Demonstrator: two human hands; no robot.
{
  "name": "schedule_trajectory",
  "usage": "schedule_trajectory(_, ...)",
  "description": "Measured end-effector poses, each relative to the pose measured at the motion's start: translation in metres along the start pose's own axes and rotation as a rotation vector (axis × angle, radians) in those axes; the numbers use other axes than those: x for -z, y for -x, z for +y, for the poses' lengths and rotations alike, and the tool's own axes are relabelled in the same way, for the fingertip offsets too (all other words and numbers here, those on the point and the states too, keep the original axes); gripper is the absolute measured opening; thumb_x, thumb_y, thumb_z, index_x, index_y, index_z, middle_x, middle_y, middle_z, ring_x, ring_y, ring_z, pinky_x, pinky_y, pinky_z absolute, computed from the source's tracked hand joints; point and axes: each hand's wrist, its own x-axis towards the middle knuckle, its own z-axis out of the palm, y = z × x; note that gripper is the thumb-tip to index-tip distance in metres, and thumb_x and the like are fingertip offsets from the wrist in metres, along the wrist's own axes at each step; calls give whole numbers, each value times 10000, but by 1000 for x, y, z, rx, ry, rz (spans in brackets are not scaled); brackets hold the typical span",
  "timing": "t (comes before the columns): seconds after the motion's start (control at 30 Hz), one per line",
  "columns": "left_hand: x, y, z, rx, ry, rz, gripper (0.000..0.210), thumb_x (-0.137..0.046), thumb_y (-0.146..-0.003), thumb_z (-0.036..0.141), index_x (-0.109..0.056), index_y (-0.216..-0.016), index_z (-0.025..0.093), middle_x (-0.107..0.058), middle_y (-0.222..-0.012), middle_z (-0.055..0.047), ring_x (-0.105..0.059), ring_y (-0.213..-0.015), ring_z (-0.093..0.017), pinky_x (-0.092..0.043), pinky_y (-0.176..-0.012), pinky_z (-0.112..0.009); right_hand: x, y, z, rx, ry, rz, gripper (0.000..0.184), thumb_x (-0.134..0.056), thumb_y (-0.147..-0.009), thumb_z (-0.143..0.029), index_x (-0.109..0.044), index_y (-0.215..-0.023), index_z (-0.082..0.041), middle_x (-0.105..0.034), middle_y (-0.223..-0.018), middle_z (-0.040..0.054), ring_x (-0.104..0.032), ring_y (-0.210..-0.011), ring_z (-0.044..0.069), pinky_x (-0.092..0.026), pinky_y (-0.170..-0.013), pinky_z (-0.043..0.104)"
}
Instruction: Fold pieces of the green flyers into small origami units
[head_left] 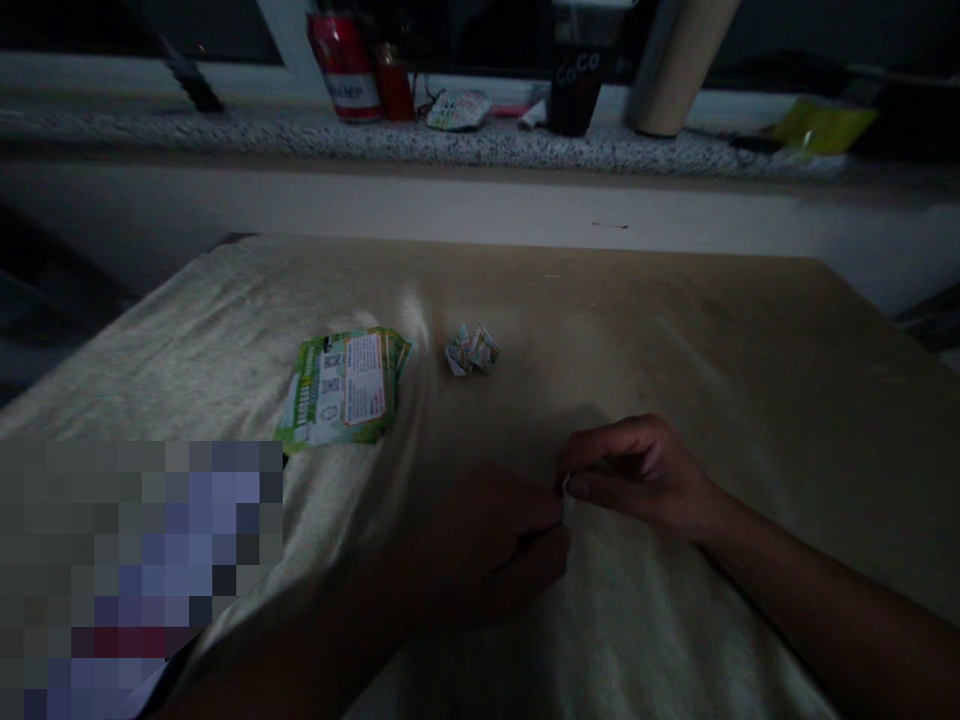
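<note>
"CoCo" stands in pale letters on a black cup (pixel 576 90) on the far windowsill (pixel 255 132). Lettering on the red can (pixel 343 65) farther left is blurred; print on the green packets (pixel 341 388), left on the table (pixel 675 330), is illegible.

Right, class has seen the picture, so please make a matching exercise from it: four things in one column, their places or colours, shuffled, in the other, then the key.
Column 1
1. Drinks can
2. Printed packets
3. Crumpled paper pieces
4. Small pale piece

Column 2
A. Between the left hand and right hand
B. Red and white, on the windowsill
C. Small and multicoloured, on the table
D. Mostly green, in a pile

Pairs: 1-B, 2-D, 3-C, 4-A
</note>
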Motion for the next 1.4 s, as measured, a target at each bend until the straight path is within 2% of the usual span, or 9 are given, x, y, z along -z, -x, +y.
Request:
schedule_trajectory(0.13,0,-2,2,-26,-3,-56,331,-478,-873,168,-324,-580,185,-269,-526,79,-263,-443,-69,-197,-478,-267,-3,0,0,-27,-36,3,104,-786,-810,-251,-762,-806,-149,-724,-732,37,-662,-644,127,-548,-595,229)
schedule_trajectory(0.27,-1,-1,-1,1,-43,-143,328,-479,-887,185,-340,-590,183,-314,-532,71,-320,-457,-73,-223,-496,-271,-7,1,-2,-96,-52,-13,147,-775,-817,-272,-743,-749,-146,-681,-687,17,-611,-587,107,-510,-538,210)
schedule_trajectory(0.37,-1,0,-3,16,-39,-164,318,-480,-884,188,-337,-600,182,-311,-539,67,-324,-464,-73,-217,-502,-267,-7,0,-1,-138,-45,-37,170,-773,-814,-280,-730,-726,-142,-670,-665,7,-597,-561,97,-500,-530,205)
schedule_trajectory(0.57,0,-1,-2,38,2,-90,329,-487,-872,178,-334,-580,181,-279,-522,73,-295,-450,-72,-202,-496,-265,0,-3,1,-171,-82,-78,139,-762,-822,-275,-734,-797,-141,-702,-728,20,-635,-624,108,-523,-601,218)
schedule_trajectory(0.73,0,-2,-1,30,-35,-125,336,-499,-871,178,-359,-565,174,-330,-508,64,-313,-452,-75,-200,-497,-265,-3,0,-5,-167,-32,-62,170,-748,-840,-280,-715,-758,-136,-637,-668,-3,-557,-582,93,-453,-550,213)
schedule_trajectory(0.87,-2,-1,-3,7,-30,-151,324,-490,-876,174,-362,-578,174,-328,-531,67,-320,-464,-74,-208,-499,-266,-6,1,-8,-189,-29,-55,187,-750,-841,-285,-713,-752,-124,-629,-676,6,-547,-609,98,-435,-563,220)
schedule_trajectory(1.03,-2,-1,-6,26,20,-48,324,-496,-874,175,-342,-590,177,-255,-528,82,-274,-444,-62,-177,-484,-252,-2,-1,-5,-259,-103,-33,180,-755,-844,-308,-738,-817,-131,-669,-716,14,-587,-636,94,-470,-606,209)
schedule_trajectory(1.17,0,-2,-6,23,94,19,331,-501,-875,181,-349,-581,170,-253,-525,82,-256,-452,-56,-186,-495,-240,0,-1,-2,-220,-176,-21,113,-770,-835,-264,-752,-858,-155,-712,-770,17,-629,-667,86,-500,-638,190)
schedule_trajectory(1.4,1,0,-8,148,244,-16,348,-489,-907,266,-393,-587,168,-297,-530,72,-295,-483,-63,-217,-486,-220,-2,0,1,-86,-172,-24,111,-794,-800,-167,-736,-894,-167,-710,-820,11,-643,-738,94,-511,-696,199)
